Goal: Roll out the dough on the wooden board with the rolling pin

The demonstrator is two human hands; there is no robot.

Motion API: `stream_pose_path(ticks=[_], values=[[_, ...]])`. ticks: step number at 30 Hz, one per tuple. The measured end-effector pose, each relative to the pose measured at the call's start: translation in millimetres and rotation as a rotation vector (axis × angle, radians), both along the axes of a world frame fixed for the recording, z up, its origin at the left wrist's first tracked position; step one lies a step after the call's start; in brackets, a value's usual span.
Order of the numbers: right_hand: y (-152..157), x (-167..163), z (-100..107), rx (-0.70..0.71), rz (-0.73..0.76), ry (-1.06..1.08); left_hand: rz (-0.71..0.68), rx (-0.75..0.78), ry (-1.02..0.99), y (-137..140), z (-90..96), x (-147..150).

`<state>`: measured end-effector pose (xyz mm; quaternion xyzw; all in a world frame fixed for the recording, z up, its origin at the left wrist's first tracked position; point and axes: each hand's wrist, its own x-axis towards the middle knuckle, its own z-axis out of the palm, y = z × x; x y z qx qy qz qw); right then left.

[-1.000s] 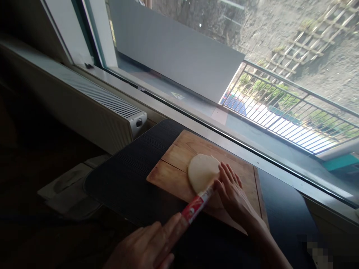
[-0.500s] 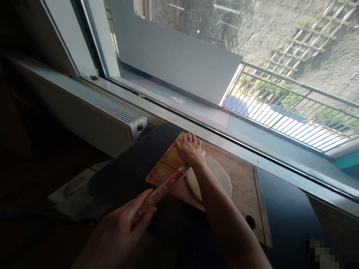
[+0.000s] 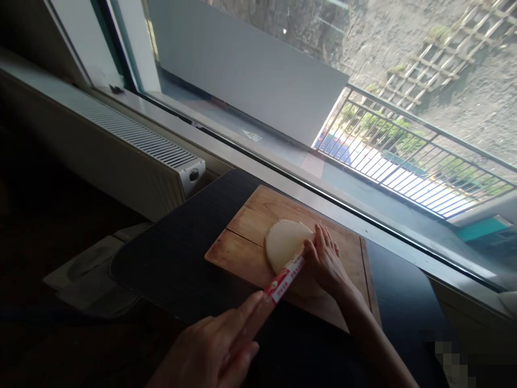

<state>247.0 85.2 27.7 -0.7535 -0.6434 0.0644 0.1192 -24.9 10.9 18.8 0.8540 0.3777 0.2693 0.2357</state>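
Note:
A round, flat sheet of pale dough (image 3: 287, 240) lies on a wooden cutting board (image 3: 242, 245). Across the dough's right part runs a rolling pin (image 3: 284, 281), slanting up to the right, with a red and white label round its middle. My left hand (image 3: 214, 339) grips the near end, below the board's front edge. My right hand (image 3: 325, 256) rests with its palm on the far part of the pin, fingers stretched out flat and pointing away from me. The pin's far end is mostly hidden under that hand.
The board lies on a dark table (image 3: 169, 237) with rounded corners, against a window sill (image 3: 258, 180). A white radiator (image 3: 161, 156) stands left of the table. Below the table's left edge is a pale object (image 3: 89, 272), too dim to name. Outside the glass is a metal railing (image 3: 407, 156).
Both hands and the rolling pin have moved right across the dough. More of the dough's left side shows. The camera view has shifted slightly.

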Motion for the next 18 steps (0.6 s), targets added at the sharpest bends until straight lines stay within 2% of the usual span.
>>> stream_pose_path(ticks=[5, 7, 9, 11, 13, 16, 18], values=[[93.8, -58.6, 14.7, -0.048, 0.084, -0.012, 0.203, -0.173, 0.028, 13.8, 5.6, -9.9], [116.6, -78.7, 18.0, -0.028, 0.111, -0.082, 0.204, -0.237, 0.035, 12.2, 8.9, -7.2], [124.7, -85.7, 18.6, -0.001, 0.132, -0.125, 0.156, -0.238, 0.015, 5.9, 9.5, -0.9], [117.7, -76.1, 17.0, -0.008, 0.120, -0.098, 0.086, -0.176, -0.005, -3.2, 7.1, 6.8], [95.6, -52.3, 13.4, -0.040, 0.086, -0.007, 0.041, -0.105, -0.018, -12.0, 2.7, 13.0], [40.2, -4.4, 5.1, 0.015, 0.049, 0.089, 0.016, -0.075, -0.038, -18.9, -3.8, 15.7], [0.5, 25.9, 0.5, 0.119, 0.036, 0.012, -0.003, -0.098, -0.065, -17.4, -7.2, 12.8]])
